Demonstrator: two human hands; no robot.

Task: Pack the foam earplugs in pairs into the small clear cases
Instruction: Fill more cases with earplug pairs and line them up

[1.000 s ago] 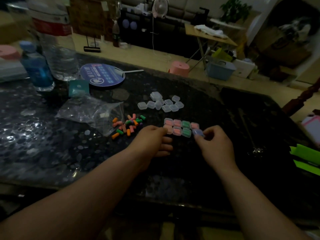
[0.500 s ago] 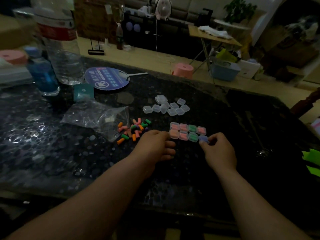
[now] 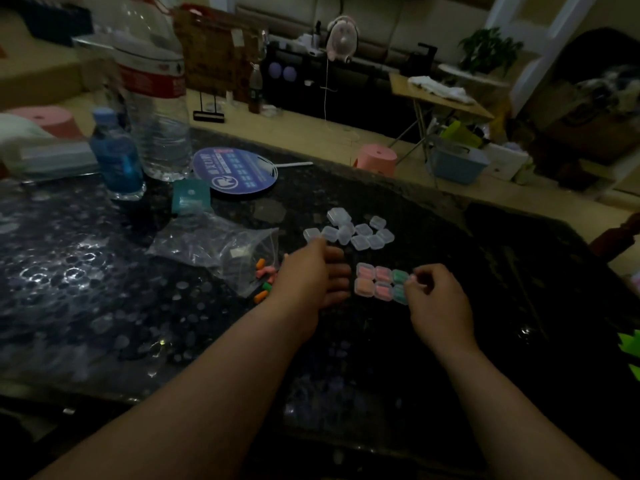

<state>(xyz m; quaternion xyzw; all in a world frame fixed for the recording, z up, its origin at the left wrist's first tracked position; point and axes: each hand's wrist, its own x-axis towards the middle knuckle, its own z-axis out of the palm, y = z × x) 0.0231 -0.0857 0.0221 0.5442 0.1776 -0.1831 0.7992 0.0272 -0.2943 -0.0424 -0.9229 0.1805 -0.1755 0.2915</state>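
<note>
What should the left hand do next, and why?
Probably pick up the nearest empty case: the left hand is stretched out with its fingertips at that cluster, filled cases sit in rows, and loose earplugs lie unpacked.

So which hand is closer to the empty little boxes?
Left. The left hand has its fingertips at the empty boxes; the right hand is off beside the filled boxes.

Left hand (image 3: 311, 277) outstretched, right hand (image 3: 438, 301) curled.

Left hand (image 3: 308, 275) has reached up toward the empty cases (image 3: 360, 233).
</note>
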